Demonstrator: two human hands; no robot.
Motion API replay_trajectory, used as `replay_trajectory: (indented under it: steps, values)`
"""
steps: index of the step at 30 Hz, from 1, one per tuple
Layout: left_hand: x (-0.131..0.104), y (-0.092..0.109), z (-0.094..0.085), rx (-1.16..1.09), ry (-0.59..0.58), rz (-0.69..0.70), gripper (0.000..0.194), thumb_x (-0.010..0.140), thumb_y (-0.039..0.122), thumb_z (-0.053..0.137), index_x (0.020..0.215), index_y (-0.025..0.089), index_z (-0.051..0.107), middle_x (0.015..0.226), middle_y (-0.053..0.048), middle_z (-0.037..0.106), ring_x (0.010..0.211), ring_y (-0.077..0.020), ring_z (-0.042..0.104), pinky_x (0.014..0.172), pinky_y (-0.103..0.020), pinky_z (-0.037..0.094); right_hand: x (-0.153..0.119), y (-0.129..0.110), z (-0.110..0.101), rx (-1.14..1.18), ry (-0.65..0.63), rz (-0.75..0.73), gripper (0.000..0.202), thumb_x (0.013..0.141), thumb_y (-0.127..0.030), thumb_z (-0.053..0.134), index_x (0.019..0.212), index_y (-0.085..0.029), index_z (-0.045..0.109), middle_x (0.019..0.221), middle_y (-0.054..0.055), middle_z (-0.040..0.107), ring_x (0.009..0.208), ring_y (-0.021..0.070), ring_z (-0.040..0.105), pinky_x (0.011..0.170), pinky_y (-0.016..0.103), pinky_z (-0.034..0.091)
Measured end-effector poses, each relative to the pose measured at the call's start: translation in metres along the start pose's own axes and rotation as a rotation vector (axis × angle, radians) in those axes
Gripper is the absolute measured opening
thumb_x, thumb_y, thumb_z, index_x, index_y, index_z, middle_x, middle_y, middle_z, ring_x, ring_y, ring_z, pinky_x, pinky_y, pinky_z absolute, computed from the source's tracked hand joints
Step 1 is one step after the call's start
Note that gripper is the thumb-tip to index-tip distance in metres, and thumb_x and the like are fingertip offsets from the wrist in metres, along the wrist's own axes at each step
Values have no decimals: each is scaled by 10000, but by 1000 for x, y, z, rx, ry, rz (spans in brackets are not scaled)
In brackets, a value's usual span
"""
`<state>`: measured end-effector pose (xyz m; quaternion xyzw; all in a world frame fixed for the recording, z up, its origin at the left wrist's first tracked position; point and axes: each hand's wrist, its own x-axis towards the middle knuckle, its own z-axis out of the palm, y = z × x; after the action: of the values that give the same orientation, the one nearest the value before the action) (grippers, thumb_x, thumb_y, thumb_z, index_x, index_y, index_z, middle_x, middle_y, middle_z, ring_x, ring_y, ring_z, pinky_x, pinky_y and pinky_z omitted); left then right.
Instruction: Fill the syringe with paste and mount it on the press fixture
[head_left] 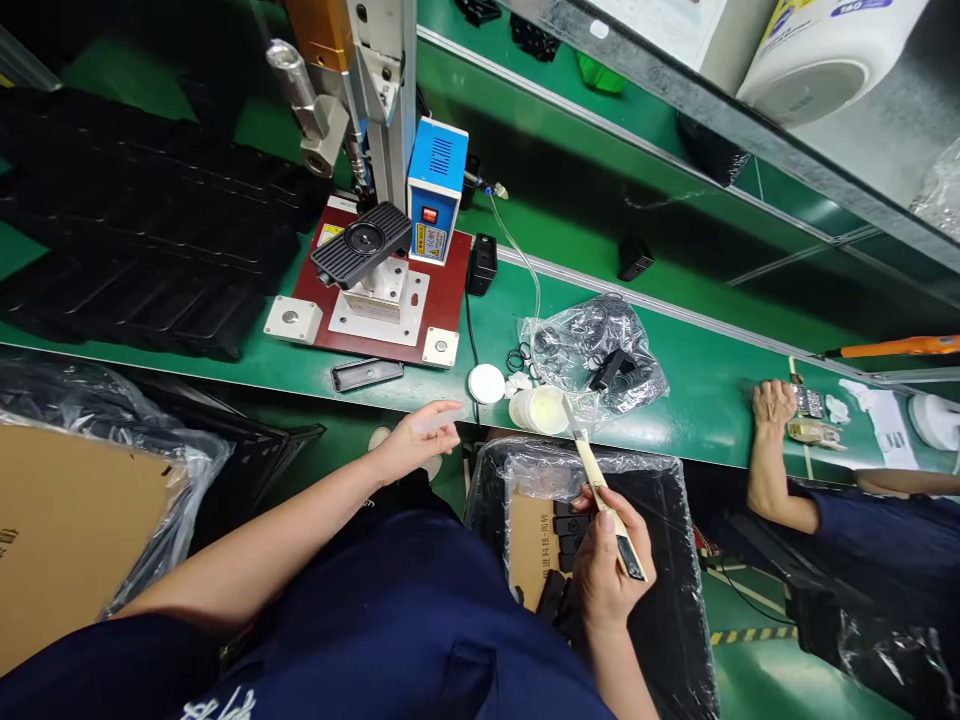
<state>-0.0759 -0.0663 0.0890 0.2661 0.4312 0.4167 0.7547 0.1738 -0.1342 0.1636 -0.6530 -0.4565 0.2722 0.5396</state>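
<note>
My right hand (pixel 613 550) is closed round the pale handle of a brush-like tool (pixel 596 475). The tool's far tip reaches the rim of an open white jar (pixel 546 411) of pale paste, tilted at the bench edge. My left hand (pixel 417 440) has its fingers curled together, with a small translucent piece (pixel 438 421) between thumb and fingers. A round white lid (pixel 487 384) lies left of the jar. Behind it are black rings (pixel 517 358) and a clear plastic bag (pixel 646 365) with black parts. A narrow black tray-like part (pixel 367 374) lies near the bench edge.
A press fixture on a red base (pixel 315 290) holds a black ribbed part (pixel 364 240), beside a blue box (pixel 438 180). Black trays (pixel 135 230) are stacked left. A plastic-lined crate (pixel 660 560) stands below the bench. At right, another person's hand (pixel 774 402) rests on the bench.
</note>
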Motion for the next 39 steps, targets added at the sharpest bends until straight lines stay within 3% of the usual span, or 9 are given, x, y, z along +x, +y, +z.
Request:
replay_trajectory:
  steps: [4,8,11,14,21,25,30,34,39]
  values:
    - [-4,6,-3,-6,-235,39,604,755,211,764,1319,238,550,1131,-101,690,1052,-209,659,963,-324,465,9,-5,3,124,48,73,280,860,-301,621,1126,-213,631,873,36,702,737,163,649,768,369,514]
    - [-1,15,-2,-160,-298,-78,525,793,271,737,1294,236,581,1238,-115,665,1207,-253,592,1029,-364,434,28,-10,-8,173,126,108,262,819,-298,657,1050,-175,658,835,45,712,675,153,640,674,325,516]
    - [5,21,-2,-237,-266,-156,452,820,326,702,1243,188,622,1176,-127,696,1178,-286,612,1000,-390,462,43,-14,-26,138,112,186,299,773,-304,708,1036,-165,678,824,55,713,632,155,626,591,311,504]
    - [11,23,-1,-175,-241,-131,438,834,411,677,1183,147,656,1081,-136,729,1077,-298,664,933,-390,494,58,-14,-45,20,35,219,312,767,-339,726,1021,-159,704,783,54,703,617,157,623,588,319,510]
    - [24,16,13,90,-225,-75,341,713,347,798,962,154,669,964,-131,751,903,-236,718,901,-346,488,115,-11,-63,-301,-319,25,265,718,-388,767,914,-209,752,874,55,731,769,203,665,735,380,543]
    - [24,6,21,75,-227,-78,387,686,283,819,941,201,540,964,-116,752,885,-227,721,857,-333,489,162,-22,-46,-399,-683,-171,167,746,-384,741,830,-241,759,855,39,738,805,203,669,770,374,532]
    - [14,-7,28,125,-128,-58,436,702,217,798,1042,213,526,916,-97,748,929,-222,705,736,-265,494,205,-35,-2,-444,-1127,-298,108,757,-329,707,777,-238,762,835,27,737,783,176,668,751,336,513]
    - [8,-11,27,89,-43,-96,474,688,198,807,1108,174,589,931,-111,744,927,-222,705,724,-250,503,217,-38,28,-442,-1239,-278,59,684,-286,743,711,-234,756,788,-1,740,697,143,654,697,296,507]
    - [12,-13,20,132,-37,-90,338,670,187,818,976,148,680,988,-117,741,946,-199,699,841,-265,514,224,-42,46,-495,-1291,-324,70,648,-198,742,700,-242,758,806,-14,744,701,139,665,709,296,508]
